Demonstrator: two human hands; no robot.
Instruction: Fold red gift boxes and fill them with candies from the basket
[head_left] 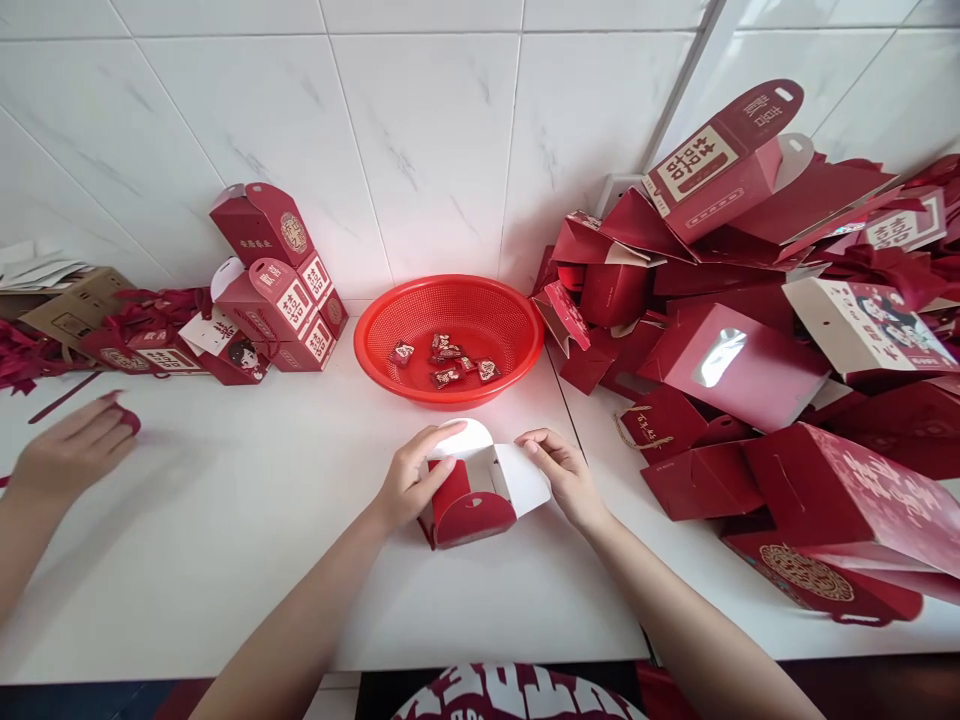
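A small red cardboard gift box with a white inside sits in front of me, its top and one end flap spread apart. My left hand is closed on its left side, thumb over the red edge and fingers behind the white rounded flap. On the right, my right hand pinches the white end flap between thumb and fingers. Just behind the box stands a red plastic basket with several small wrapped candies lying on its bottom. The box's inner floor is mostly hidden.
A large heap of red boxes covers the right side. Several folded boxes are stacked against the tiled wall at left. Another person's hand reaches in at far left, holding something dark red. The white table's front edge is close to me.
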